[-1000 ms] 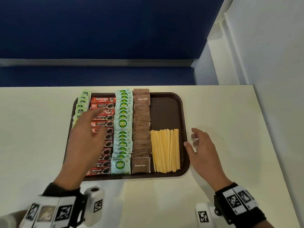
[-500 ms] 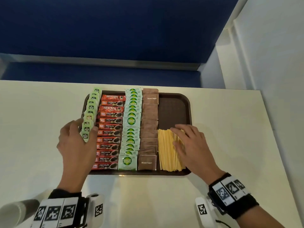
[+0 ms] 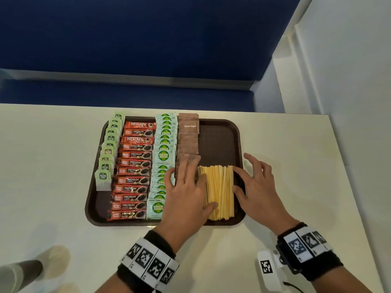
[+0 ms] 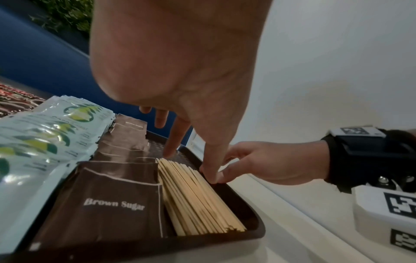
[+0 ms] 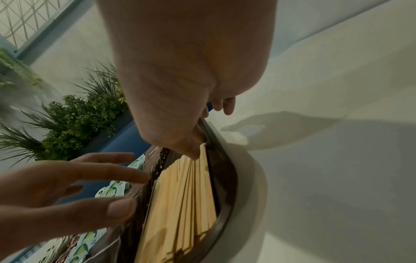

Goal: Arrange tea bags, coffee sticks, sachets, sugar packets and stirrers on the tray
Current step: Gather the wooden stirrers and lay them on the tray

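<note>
A brown tray (image 3: pixel 241 142) holds a column of green tea bags (image 3: pixel 107 154), red coffee sticks (image 3: pixel 133 171), pale green sachets (image 3: pixel 164 142), brown sugar packets (image 3: pixel 188 135) and a bundle of wooden stirrers (image 3: pixel 220 192). My left hand (image 3: pixel 197 192) lies flat over the near sugar packets, its thumb resting on the stirrers' left side. My right hand (image 3: pixel 243 180) touches the bundle's right edge with spread fingers. The left wrist view shows the stirrers (image 4: pixel 193 201) beside a sugar packet (image 4: pixel 112 204). The right wrist view has my thumb on the stirrers (image 5: pixel 180 204).
The tray sits on a cream table (image 3: pixel 53 166) whose right edge (image 3: pixel 347 187) meets a white wall. A blue bench (image 3: pixel 127 96) runs behind the table. A bare patch of tray (image 3: pixel 218 142) lies beyond the stirrers. Green plants (image 5: pixel 74 121) stand farther off.
My left hand has left the tea bags and crossed right to the stirrers' left side. My right hand slid from on top of the stirrers to their right edge.
</note>
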`<state>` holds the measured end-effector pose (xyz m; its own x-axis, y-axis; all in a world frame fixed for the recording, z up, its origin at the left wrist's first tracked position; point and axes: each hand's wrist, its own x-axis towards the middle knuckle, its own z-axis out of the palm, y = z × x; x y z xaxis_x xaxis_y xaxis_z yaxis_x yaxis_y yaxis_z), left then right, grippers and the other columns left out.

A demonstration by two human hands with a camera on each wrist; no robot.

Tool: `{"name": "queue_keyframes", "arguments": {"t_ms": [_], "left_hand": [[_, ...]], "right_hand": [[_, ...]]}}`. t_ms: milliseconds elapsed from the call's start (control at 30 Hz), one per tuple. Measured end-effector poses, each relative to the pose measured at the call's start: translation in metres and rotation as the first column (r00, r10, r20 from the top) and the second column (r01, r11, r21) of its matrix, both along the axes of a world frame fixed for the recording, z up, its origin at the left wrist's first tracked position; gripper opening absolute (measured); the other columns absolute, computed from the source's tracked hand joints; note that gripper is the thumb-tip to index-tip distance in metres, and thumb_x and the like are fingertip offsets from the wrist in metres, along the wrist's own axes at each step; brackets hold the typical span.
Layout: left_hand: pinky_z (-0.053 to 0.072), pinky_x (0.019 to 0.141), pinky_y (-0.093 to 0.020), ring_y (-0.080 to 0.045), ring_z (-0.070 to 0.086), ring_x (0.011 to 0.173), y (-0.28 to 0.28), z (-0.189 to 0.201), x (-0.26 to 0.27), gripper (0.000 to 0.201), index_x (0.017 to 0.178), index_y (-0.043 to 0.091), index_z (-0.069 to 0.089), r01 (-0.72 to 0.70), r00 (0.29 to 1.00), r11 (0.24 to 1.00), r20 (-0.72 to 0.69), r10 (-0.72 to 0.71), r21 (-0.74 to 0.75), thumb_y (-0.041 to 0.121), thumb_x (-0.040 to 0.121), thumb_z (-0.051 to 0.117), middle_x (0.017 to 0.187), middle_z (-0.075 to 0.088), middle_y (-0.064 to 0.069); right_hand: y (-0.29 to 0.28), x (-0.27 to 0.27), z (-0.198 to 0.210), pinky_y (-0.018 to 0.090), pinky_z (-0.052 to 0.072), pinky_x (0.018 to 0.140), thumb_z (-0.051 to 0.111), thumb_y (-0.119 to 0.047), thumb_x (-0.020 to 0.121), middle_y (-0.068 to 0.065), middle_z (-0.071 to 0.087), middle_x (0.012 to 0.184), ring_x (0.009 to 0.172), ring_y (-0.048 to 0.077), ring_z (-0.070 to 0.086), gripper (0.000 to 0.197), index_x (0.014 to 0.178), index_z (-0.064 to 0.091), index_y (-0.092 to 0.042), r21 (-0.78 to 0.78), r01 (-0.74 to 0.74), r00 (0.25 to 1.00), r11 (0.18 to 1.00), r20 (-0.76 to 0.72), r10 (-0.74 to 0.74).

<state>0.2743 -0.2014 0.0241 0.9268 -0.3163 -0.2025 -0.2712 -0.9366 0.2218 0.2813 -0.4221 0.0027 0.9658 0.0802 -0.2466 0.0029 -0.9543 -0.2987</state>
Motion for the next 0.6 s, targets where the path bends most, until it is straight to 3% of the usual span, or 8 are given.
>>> {"name": "queue_keyframes", "arguments": {"t_ms": [100, 167, 500, 600], "left_hand": [[-0.001, 0.125, -0.063, -0.031, -0.013, 0.166, -0.001, -0.004, 0.004, 0.076, 0.148, 0.025, 0.055, -0.001, 0.998, 0.999, -0.068, 0.004, 0.04, 0.064, 0.086, 0.076, 0.179, 0.003, -0.006], [-0.003, 0.123, -0.062, -0.031, -0.015, 0.166, 0.0, -0.008, 0.005, 0.077, 0.148, 0.025, 0.054, 0.005, 0.997, 0.998, -0.077, -0.001, 0.056, 0.06, 0.084, 0.08, 0.18, 0.002, -0.007], [0.005, 0.119, -0.062, -0.036, 0.01, 0.166, 0.0, -0.017, 0.007, 0.083, 0.139, 0.028, 0.065, 0.006, 0.998, 0.998, -0.061, -0.003, 0.056, 0.05, 0.066, 0.096, 0.173, 0.027, -0.008], [0.011, 0.118, -0.061, -0.037, 0.021, 0.163, 0.001, -0.019, 0.009, 0.086, 0.135, 0.027, 0.068, 0.007, 0.999, 0.999, -0.052, -0.005, 0.032, 0.048, 0.057, 0.1, 0.167, 0.035, -0.008]], "right_hand": [[0.002, 0.001, -0.002, 0.053, 0.034, 0.123, 0.063, -0.03, 0.103, 0.005, 0.023, 0.171, 0.152, 0.03, 0.015, 0.048, 0.15, 0.056, -0.026, 0.005, 0.022, 1.0, 1.0, -0.012, -0.022], [0.003, 0.0, -0.003, 0.052, 0.033, 0.123, 0.062, -0.029, 0.103, 0.005, 0.024, 0.17, 0.152, 0.029, 0.015, 0.047, 0.15, 0.057, -0.026, 0.028, 0.025, 1.0, 0.999, -0.01, -0.025], [0.004, 0.007, -0.002, 0.051, 0.034, 0.122, 0.064, -0.029, 0.103, 0.003, 0.031, 0.166, 0.151, 0.026, 0.019, 0.048, 0.15, 0.056, -0.024, 0.065, 0.066, 0.998, 0.996, 0.015, -0.067], [0.007, 0.014, -0.002, 0.049, 0.033, 0.119, 0.063, -0.027, 0.102, -0.004, 0.038, 0.161, 0.149, 0.024, 0.025, 0.048, 0.15, 0.056, -0.026, 0.042, 0.018, 0.998, 0.999, 0.057, -0.02]]}}
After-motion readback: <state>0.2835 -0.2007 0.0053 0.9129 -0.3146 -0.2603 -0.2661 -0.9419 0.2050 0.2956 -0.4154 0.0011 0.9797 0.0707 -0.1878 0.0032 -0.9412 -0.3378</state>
